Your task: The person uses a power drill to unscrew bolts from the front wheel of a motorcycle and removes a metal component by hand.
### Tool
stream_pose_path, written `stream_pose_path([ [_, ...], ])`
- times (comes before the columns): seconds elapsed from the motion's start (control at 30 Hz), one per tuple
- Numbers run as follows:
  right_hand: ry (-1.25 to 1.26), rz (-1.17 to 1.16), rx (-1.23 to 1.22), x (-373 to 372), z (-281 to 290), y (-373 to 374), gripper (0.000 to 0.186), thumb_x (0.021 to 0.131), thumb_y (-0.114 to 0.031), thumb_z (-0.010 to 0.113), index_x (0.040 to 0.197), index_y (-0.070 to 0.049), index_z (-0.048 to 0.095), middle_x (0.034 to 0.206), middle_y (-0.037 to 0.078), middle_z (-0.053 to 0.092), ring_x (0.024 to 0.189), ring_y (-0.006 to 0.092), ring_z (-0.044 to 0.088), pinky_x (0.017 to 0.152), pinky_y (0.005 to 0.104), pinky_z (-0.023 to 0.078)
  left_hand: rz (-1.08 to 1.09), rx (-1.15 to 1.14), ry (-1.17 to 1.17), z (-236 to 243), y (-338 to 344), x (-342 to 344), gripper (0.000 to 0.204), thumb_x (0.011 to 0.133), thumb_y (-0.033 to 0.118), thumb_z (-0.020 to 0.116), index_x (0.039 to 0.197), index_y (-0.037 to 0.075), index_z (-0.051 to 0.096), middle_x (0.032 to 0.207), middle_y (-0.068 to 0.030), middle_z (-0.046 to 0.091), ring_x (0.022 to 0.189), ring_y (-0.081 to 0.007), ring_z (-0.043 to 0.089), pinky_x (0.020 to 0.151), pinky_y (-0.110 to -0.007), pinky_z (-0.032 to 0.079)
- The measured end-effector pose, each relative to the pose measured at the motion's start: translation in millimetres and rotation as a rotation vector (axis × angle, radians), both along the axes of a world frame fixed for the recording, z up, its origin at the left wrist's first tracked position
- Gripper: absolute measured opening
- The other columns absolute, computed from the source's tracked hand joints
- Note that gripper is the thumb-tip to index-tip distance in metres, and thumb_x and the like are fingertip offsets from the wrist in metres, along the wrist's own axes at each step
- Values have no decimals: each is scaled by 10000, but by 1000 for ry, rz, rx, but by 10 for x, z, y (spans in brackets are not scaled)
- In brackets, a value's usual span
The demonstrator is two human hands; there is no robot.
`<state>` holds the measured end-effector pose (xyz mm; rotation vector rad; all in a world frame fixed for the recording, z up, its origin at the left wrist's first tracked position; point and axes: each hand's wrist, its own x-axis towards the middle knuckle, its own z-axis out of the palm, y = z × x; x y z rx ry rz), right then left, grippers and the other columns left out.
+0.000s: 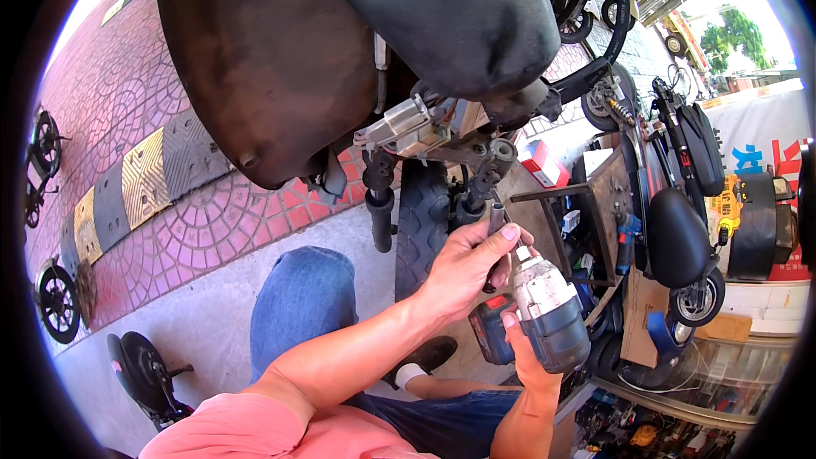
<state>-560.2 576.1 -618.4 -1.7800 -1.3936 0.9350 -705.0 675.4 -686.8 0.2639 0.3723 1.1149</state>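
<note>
In the head view, my left hand (463, 268) is closed around a slim dark metal tool (496, 216), like a long socket, held upright beside the impact wrench. My right hand (525, 348) grips a cordless impact wrench (548, 310) with a silver nose and battery, its square drive pointing up by my left fingers. Just above my hands are a scooter's exposed steering clamp (500, 157), a silver metal part (399, 123) with wiring, the fork leg (381, 217) and the tyre (418, 251). A large dark body panel (255, 59) hangs over them.
My bent knee (302, 297) is at lower left. At right stand a metal tool cart (603, 212), a red-and-white box (544, 164), folded scooters (680, 229) and a glass cabinet (697, 399). A striped speed bump (149, 170) crosses the paving at left, near loose wheels (59, 302).
</note>
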Motion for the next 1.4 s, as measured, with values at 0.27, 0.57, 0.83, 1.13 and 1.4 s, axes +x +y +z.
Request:
stream_pose_path([
  [0.27,-228,162,200,209,-23,-69,345,868,-101,833,1173,17,721,1052,112,776,944,238,747,802,341,577,-52,116,29,48,-84,-60,406,1107,363,571,1101,-17,712,916,-44,701,640,-62,480,603,-243,398],
  [0.57,-337,353,254,587,-96,-56,336,875,-164,820,1191,-65,760,1223,91,765,1155,279,696,1110,488,445,-153,99,672,28,-225,-448,277,1061,292,668,1027,24,730,791,-60,716,610,-78,539,586,-234,446],
  [0.83,-5,188,111,946,-255,236,434,877,-55,748,1290,-6,623,905,39,665,752,135,612,752,298,511,15,-94,1080,-523,-702,-579,316,1017,326,709,905,31,695,704,-12,644,601,-67,541,560,-237,413],
  [1.13,378,-25,412,1022,-295,864,349,920,12,714,1258,48,638,943,93,674,640,102,537,624,253,457,529,-135,1075,-920,-911,-12,218,1010,209,688,897,22,677,679,18,609,597,-48,533,549,-236,416],
  [1.4,545,15,668,1192,-530,974,219,907,49,727,1115,23,662,886,57,676,603,105,541,574,262,448,656,-145,1288,-891,-836,56,283,978,261,727,811,44,655,630,25,568,529,-60,476,502,-247,378],
])
